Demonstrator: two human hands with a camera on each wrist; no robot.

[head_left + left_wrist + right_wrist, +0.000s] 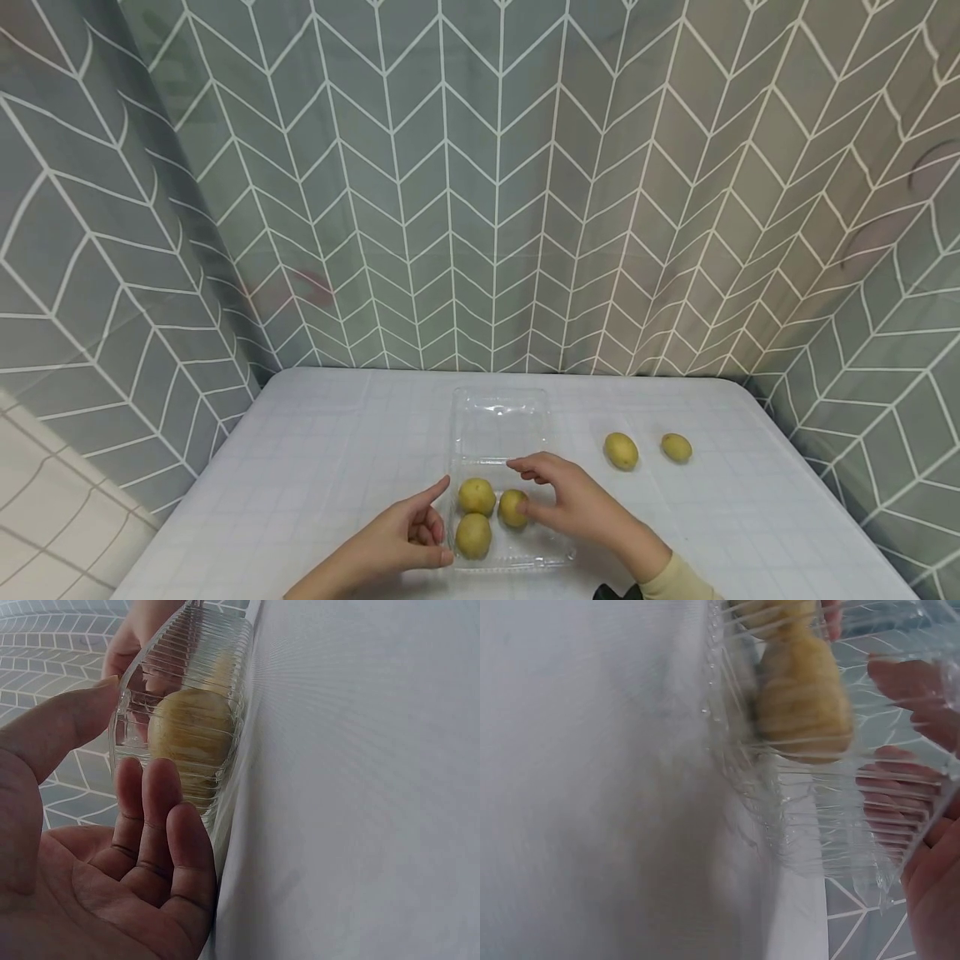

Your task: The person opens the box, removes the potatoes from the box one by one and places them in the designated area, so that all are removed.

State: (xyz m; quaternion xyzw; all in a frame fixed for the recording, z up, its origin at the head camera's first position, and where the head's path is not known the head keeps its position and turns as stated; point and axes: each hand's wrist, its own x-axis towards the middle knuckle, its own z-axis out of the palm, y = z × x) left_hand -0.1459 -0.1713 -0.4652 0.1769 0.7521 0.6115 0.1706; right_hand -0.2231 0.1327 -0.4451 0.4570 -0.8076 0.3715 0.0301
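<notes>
head view: three potato-like pieces lay in a clear box, lower centre, right hand spread over it, left wrist view: left hand loosely bent by the box, left half, right wrist view: right hand wide, right edge

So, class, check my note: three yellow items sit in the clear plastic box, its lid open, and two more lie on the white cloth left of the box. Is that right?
Not quite: the two loose items lie on the white cloth right of the clear plastic box, as the head view shows. The three yellow items inside and the open lid are as stated.
</notes>
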